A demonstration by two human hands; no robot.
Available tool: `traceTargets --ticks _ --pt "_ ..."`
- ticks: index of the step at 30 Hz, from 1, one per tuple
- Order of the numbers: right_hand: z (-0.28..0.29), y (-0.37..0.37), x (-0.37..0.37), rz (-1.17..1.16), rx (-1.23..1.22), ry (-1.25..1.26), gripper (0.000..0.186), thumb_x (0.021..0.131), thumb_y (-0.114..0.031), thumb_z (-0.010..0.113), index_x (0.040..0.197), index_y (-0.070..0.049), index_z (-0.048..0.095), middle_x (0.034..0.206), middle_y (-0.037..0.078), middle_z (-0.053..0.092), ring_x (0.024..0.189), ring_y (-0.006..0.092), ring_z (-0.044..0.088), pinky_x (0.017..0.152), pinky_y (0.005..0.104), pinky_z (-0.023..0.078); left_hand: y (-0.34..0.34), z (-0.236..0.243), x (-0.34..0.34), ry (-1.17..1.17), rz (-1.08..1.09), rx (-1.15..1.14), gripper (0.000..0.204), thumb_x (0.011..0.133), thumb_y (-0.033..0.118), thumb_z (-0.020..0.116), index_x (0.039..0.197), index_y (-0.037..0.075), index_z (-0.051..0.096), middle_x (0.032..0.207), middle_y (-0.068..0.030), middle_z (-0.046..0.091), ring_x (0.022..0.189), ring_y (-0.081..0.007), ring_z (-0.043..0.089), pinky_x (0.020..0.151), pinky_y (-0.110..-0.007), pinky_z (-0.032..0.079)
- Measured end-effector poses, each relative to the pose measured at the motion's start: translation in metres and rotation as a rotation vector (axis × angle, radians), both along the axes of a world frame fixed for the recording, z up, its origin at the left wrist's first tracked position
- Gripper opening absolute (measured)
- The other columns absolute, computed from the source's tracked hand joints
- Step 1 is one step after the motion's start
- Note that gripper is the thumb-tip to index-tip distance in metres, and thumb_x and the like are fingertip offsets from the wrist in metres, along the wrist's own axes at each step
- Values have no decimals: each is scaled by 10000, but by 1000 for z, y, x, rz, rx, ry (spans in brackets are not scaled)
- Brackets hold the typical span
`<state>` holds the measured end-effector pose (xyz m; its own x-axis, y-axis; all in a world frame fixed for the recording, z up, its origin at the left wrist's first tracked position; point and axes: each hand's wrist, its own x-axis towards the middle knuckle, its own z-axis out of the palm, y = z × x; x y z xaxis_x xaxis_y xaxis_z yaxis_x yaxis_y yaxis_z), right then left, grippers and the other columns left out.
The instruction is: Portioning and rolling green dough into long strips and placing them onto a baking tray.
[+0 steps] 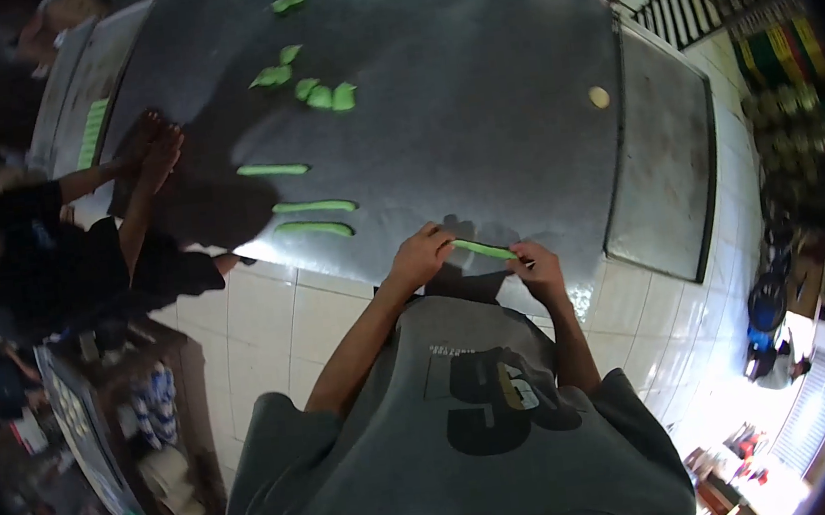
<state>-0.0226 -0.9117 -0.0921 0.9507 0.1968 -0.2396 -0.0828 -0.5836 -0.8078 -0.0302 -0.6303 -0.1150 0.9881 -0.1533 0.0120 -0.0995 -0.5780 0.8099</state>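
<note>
Between my two hands a short green rope, apparently dough, (483, 249) stretches level at the near edge of the dark metal table (476, 100). My left hand (422, 255) pinches its left end, and my right hand (538, 268) has fingers curled round the right end. To the left of my left hand lie three similar green ropes: a near one (315, 229), one just behind it (317, 206) and a farther one (273, 170). Several flattened green lumps (319, 97) rest beyond them, with another green piece (288, 2) near the far side.
A pale round lump (599, 97) sits toward the table's right side. At the left edge another person's hands (158, 148) are over the table, near a tray of green pieces (93, 133). A grey side panel (658, 151) adjoins on the right. Shelving (139, 427) stands lower left.
</note>
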Motion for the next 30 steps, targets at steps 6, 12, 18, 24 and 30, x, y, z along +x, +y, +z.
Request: traceTargets --ticks 6,12,18,24,30 --pt "39 109 68 138 60 -85 249 834 -108 786 1059 -41 703 909 104 702 785 191 687 699 301 546 113 50 39 -105 236 -186 178 853 85 712 1023 40 692 1048 -133 631 840 -267 673 734 -355 548" --pt "0 285 100 260 151 -79 232 857 -238 749 1065 -136 725 955 74 713 807 233 695 684 360 537 258 61 31 -30 553 -33 212 865 85 720 1069 31 697 1048 -127 670 894 -247 677 781 -342 532" --pt "-21 342 137 300 -65 -229 300 839 -263 748 1099 -128 687 999 114 666 915 326 633 767 436 517 311 9 17 -97 597 371 280 894 235 710 1121 72 696 1146 -137 615 1065 -319 547 913 -419 461" --pt "-28 379 221 -144 -229 -401 412 811 -311 767 1141 -87 659 1067 165 631 985 381 587 837 461 497 306 0 26 -183 635 470 387 937 274 651 1242 41 597 1138 -192 532 1021 -353 519 899 -458 434" --pt "4 319 239 89 207 120 272 880 -139 708 1135 -47 689 1169 125 679 988 227 682 805 347 545 312 -10 24 -172 629 462 373 973 267 585 1259 28 565 1137 -194 534 1016 -358 522 913 -469 420"
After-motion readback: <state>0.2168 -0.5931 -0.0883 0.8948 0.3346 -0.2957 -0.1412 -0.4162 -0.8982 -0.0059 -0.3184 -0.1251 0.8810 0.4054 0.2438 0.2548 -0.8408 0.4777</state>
